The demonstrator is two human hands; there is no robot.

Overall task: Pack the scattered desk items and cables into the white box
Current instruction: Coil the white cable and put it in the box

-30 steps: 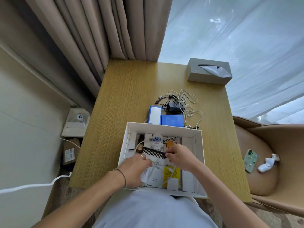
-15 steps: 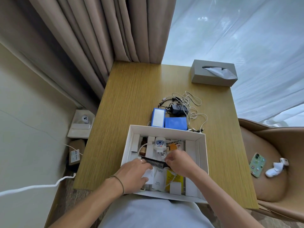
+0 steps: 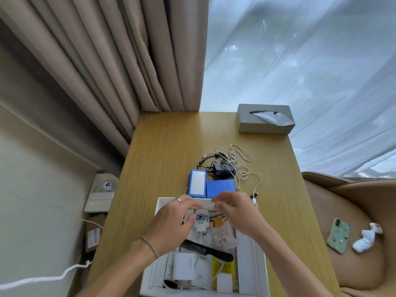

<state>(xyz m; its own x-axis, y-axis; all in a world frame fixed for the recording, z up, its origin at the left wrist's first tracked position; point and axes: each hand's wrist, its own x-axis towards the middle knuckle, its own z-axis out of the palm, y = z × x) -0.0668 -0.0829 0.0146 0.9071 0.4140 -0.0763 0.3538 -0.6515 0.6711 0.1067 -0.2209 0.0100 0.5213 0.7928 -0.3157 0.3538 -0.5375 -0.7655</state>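
Behind white box (image 3: 260,260), two blue boxes (image 3: 220,188)

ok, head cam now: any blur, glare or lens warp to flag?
Head view: both the left hand and right hand are motion-smeared at the fingertips; the comb and tissue box stay sharp. The sheer curtain is bright but not clipped. Wide-angle warp splays the desk edges and curtain folds.
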